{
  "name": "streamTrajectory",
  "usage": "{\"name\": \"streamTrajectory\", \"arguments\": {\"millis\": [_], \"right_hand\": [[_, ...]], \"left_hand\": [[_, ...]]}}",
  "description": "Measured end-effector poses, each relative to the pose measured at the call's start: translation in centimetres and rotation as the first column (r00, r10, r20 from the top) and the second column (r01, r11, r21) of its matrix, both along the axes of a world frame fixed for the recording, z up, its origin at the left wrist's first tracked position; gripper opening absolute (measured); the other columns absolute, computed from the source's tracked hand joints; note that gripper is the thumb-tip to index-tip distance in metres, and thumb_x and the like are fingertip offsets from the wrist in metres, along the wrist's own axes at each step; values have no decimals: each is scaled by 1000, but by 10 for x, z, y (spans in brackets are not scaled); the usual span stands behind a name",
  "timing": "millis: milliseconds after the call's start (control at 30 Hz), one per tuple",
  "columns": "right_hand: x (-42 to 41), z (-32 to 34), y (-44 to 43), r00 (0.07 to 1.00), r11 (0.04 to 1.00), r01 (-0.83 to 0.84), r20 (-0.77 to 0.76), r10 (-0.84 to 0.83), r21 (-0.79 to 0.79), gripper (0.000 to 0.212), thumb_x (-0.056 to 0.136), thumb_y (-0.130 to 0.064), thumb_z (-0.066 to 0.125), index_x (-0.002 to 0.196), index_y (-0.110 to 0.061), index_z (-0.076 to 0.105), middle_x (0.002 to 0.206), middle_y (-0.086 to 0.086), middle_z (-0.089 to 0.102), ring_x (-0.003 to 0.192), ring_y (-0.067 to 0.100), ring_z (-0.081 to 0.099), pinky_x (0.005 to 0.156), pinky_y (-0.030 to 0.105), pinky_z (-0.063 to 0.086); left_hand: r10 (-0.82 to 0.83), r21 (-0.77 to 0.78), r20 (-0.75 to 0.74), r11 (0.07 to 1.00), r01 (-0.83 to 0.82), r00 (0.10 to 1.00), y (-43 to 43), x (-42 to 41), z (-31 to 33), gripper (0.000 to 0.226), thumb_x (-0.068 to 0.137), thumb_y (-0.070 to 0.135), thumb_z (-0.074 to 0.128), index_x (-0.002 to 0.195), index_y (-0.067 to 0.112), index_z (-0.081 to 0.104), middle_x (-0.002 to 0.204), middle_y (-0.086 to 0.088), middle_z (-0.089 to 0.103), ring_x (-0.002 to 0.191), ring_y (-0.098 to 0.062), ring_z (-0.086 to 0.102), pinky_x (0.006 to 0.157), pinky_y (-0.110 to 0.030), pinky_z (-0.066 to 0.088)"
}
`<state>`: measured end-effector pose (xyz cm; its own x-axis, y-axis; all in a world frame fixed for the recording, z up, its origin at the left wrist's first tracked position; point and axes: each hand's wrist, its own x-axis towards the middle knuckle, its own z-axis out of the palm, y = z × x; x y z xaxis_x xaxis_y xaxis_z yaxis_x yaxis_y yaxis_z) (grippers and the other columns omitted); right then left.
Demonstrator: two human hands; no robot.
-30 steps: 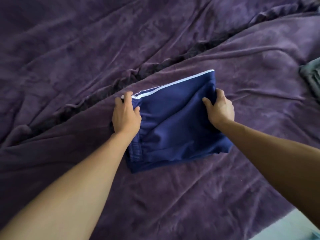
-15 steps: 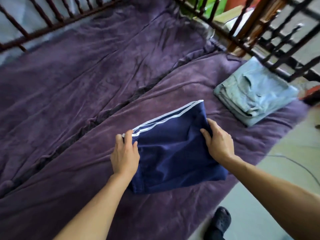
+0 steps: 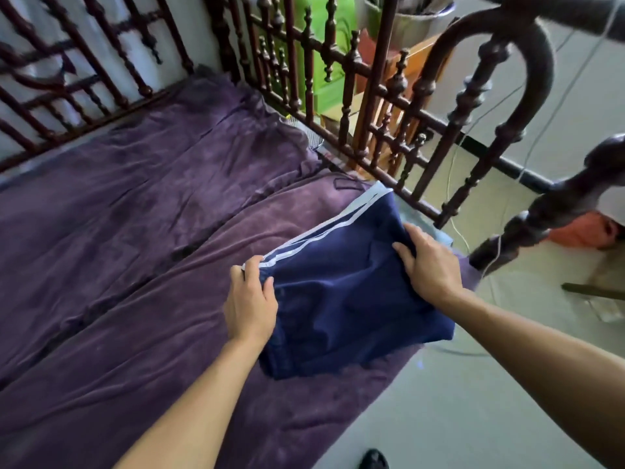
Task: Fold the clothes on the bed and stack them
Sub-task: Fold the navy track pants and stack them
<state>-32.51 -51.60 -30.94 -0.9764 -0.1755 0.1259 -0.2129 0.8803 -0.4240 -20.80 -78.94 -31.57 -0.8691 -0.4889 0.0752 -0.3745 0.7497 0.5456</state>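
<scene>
Holding the folded shorts (image 3: 345, 299) by two opposite sides, the person reaches both bare arms out over the bed (image 3: 304, 421). The left hand (image 3: 250, 299) grips the shorts' left side at the end of the white stripes, its fingers (image 3: 252, 267) curled over the cloth and pinching it. The right hand (image 3: 433, 269) grips the right side, thumb lying on top and fingers (image 3: 417, 233) bent round the edge. The shorts are navy, folded to a rough rectangle, with two white stripes along the far edge. They are at the bed's corner where the open near edge meets the railed end, and their near right corner juts past the near edge over the floor (image 3: 473, 411). A pale garment (image 3: 414, 214) shows as a thin strip just beyond the shorts' far right side, mostly covered by them. Whether the shorts rest on it or hang just above it cannot be told. A creased purple cover (image 3: 152, 204) is spread over the bed. A dark turned wooden rail (image 3: 372, 96) runs along the far edge and the end. A dark shoe (image 3: 373, 460) is on the floor beside the near edge.
</scene>
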Motion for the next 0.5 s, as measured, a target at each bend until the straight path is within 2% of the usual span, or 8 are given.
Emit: {"name": "streamTrajectory", "arguments": {"millis": [133, 267, 367, 500], "right_hand": [[-75, 26, 5, 996, 998, -58, -69, 60, 41, 37, 94, -43, 46, 130, -39, 41, 121, 0, 64, 102, 34, 60, 76, 39, 45], [-157, 39, -17, 978, 986, -124, -153, 141, 115, 36, 95, -43, 45, 130, -32, 43, 113, 7, 65, 96, 37, 61, 73, 42, 47], [-221, 37, -44, 959, 975, -166, -205, 194, 144, 34, 95, -42, 45, 127, -30, 45, 112, 8, 66, 95, 38, 61, 73, 42, 44], [-300, 16, -83, 954, 962, -196, -189, 231, 190, 34, 95, -42, 45, 126, -28, 45, 110, 12, 65, 94, 40, 60, 68, 42, 41]], "left_hand": [[63, 12, -61, 998, -62, 996, 12, -60, 10, 32, 92, 20, 57, 123, 21, 48, 108, -5, 47, 81, -32, 57, 60, -35, 38], [156, 46, -131, 987, -151, 979, 4, -122, 6, 32, 92, 19, 58, 123, 20, 48, 110, -6, 49, 85, -31, 57, 62, -35, 35], [203, 89, -169, 978, -190, 965, -12, -174, -8, 34, 92, 18, 57, 124, 20, 47, 111, -7, 50, 84, -32, 57, 62, -35, 36], [278, 131, -168, 957, -258, 946, -38, -242, -37, 34, 92, 17, 57, 124, 19, 47, 115, -9, 50, 88, -32, 57, 65, -34, 34]]}}
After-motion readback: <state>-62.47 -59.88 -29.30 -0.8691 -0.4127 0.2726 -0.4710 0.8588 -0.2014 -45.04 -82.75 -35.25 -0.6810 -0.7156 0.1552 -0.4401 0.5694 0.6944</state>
